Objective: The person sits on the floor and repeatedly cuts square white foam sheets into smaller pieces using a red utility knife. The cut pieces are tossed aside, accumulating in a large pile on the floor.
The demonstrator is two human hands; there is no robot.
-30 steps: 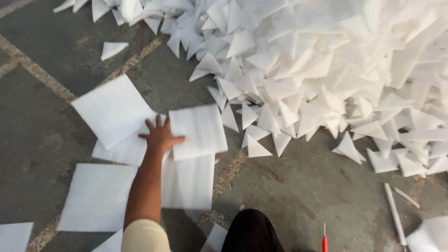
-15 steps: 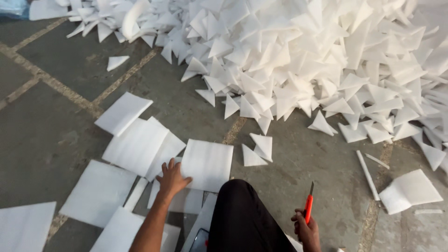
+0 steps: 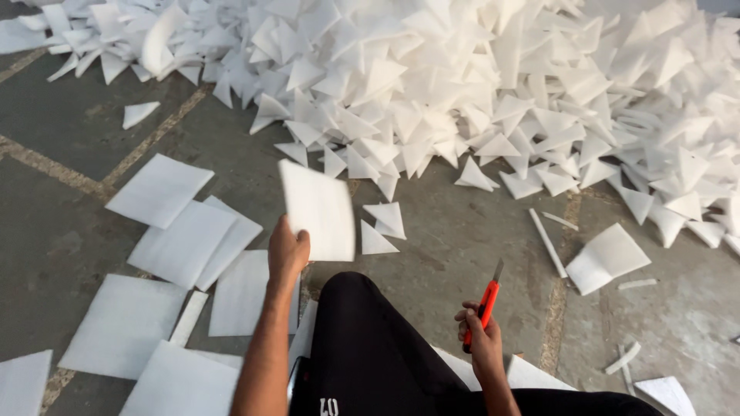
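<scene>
Our left hand [image 3: 288, 253] now grips a white foam sheet [image 3: 317, 210] lifted clear of the floor, where half a second ago it pressed the sheet flat. Our right hand [image 3: 479, 333] is closed on the red utility knife [image 3: 486, 299], blade toward 12 o'clock. Loose sheets [image 3: 181, 243] lie at 9 o'clock; the cut-triangle pile [image 3: 478, 85] spreads at 12 o'clock.

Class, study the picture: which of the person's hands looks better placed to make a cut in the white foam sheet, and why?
Probably the right hand: it grips the red utility knife, blade up. The left hand is busy holding the white foam sheet above the floor.
</scene>
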